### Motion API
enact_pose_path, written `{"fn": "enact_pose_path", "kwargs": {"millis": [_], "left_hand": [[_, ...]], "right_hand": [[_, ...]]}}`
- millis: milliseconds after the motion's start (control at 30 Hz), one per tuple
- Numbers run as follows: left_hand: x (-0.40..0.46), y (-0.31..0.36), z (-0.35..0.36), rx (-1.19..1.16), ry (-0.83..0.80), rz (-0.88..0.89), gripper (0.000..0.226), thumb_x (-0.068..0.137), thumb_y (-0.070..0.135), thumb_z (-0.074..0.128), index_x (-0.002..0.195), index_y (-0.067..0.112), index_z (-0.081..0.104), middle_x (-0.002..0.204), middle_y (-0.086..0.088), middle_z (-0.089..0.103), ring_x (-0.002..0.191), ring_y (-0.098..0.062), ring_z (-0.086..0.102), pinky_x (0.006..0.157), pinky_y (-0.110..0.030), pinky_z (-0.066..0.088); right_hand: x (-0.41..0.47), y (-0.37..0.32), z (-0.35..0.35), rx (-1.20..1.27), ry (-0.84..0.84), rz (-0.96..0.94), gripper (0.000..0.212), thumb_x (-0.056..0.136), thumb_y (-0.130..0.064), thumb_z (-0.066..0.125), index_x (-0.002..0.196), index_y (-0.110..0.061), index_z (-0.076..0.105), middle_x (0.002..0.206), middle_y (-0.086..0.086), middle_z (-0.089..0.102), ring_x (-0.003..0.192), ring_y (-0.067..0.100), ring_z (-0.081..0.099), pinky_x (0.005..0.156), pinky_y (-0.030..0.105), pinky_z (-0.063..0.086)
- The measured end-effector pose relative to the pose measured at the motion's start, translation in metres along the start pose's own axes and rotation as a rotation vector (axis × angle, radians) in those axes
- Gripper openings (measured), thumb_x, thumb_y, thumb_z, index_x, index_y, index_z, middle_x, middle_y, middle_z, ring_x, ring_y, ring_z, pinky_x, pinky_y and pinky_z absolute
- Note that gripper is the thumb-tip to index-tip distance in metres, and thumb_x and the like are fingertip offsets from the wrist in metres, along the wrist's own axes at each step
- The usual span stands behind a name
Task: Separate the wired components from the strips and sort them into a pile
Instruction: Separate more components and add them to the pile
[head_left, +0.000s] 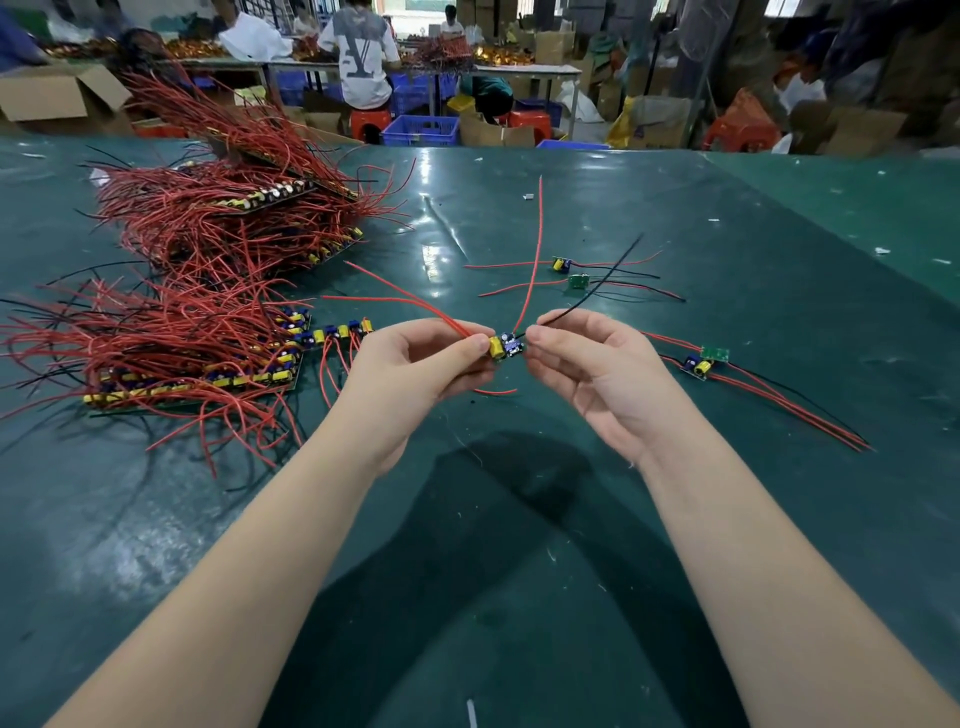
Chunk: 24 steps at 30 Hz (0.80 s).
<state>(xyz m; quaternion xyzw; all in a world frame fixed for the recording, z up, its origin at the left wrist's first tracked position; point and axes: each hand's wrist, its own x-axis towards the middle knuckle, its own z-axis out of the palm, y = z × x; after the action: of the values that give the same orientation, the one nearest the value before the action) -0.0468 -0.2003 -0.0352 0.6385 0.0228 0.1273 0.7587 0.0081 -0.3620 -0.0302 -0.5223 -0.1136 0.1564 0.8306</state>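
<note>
Head view: both hands raised over the green worktop (597, 519), meeting at centre. Left hand (415, 364) pinches a small board (506, 347) by its yellow capacitor end, fingers curled round it. Right hand (587, 369) pinches the board's opposite end at the black wire, other fingers loosely bent. Red wires rise from the board. Strips (197, 374), unseparated, lie heaped at left. Separated pieces lie apart: two (569, 273) beyond the hands, two (704, 361) just right of the right hand.
</note>
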Motion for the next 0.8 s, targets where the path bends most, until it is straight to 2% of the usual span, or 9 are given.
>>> {"fn": "enact_pose_path", "kwargs": {"millis": [100,267,500,633,700,800], "left_hand": [[0.001,0.001,-0.002,0.045,0.011,0.048,0.010,0.088,-0.001,0.063,0.085,0.003,0.072,0.088,-0.007,0.073,0.080,-0.018,0.069,0.078,-0.027,0.057],[0.000,0.000,-0.002,0.198,0.056,0.160,0.016,0.088,0.001,0.065,0.084,0.013,0.074,0.084,-0.006,0.075,0.078,-0.017,0.070,0.083,-0.034,0.057],[-0.001,-0.002,0.001,0.309,0.053,0.263,0.016,0.088,0.000,0.064,0.085,0.013,0.073,0.082,-0.004,0.074,0.074,-0.012,0.070,0.078,-0.025,0.057],[0.000,0.000,-0.002,0.296,0.024,0.246,0.019,0.089,-0.001,0.062,0.084,0.014,0.073,0.080,0.001,0.074,0.075,-0.011,0.069,0.078,-0.025,0.057],[0.001,0.000,-0.003,0.257,0.017,0.221,0.019,0.089,-0.001,0.062,0.084,0.014,0.073,0.079,0.002,0.074,0.076,-0.013,0.069,0.078,-0.026,0.057],[0.002,-0.001,-0.003,0.194,0.022,0.182,0.016,0.089,-0.002,0.062,0.087,0.010,0.072,0.079,0.000,0.074,0.075,-0.013,0.069,0.077,-0.027,0.058]], "right_hand": [[-0.001,0.000,0.000,-0.041,0.012,-0.037,0.010,0.080,0.002,0.068,0.077,-0.008,0.068,0.073,0.004,0.073,0.067,0.013,0.070,0.064,0.021,0.056],[0.000,0.004,0.002,-0.037,0.122,-0.037,0.007,0.082,0.004,0.068,0.079,0.000,0.063,0.074,0.011,0.073,0.070,0.019,0.072,0.064,0.024,0.057],[-0.001,0.009,0.002,-0.028,0.222,0.017,0.014,0.082,0.007,0.068,0.072,0.000,0.060,0.072,0.013,0.073,0.068,0.020,0.073,0.062,0.024,0.057],[0.001,0.006,0.000,0.052,0.126,0.049,0.011,0.081,0.005,0.067,0.080,-0.005,0.064,0.079,0.010,0.074,0.071,0.017,0.072,0.065,0.022,0.056],[0.002,0.003,-0.002,0.082,0.039,0.082,0.016,0.075,0.001,0.070,0.087,-0.009,0.071,0.085,0.008,0.075,0.072,0.014,0.071,0.068,0.021,0.056],[0.002,0.003,-0.003,0.003,-0.034,0.052,0.015,0.062,-0.005,0.073,0.075,-0.013,0.078,0.079,0.005,0.074,0.073,0.012,0.070,0.070,0.020,0.055]]}}
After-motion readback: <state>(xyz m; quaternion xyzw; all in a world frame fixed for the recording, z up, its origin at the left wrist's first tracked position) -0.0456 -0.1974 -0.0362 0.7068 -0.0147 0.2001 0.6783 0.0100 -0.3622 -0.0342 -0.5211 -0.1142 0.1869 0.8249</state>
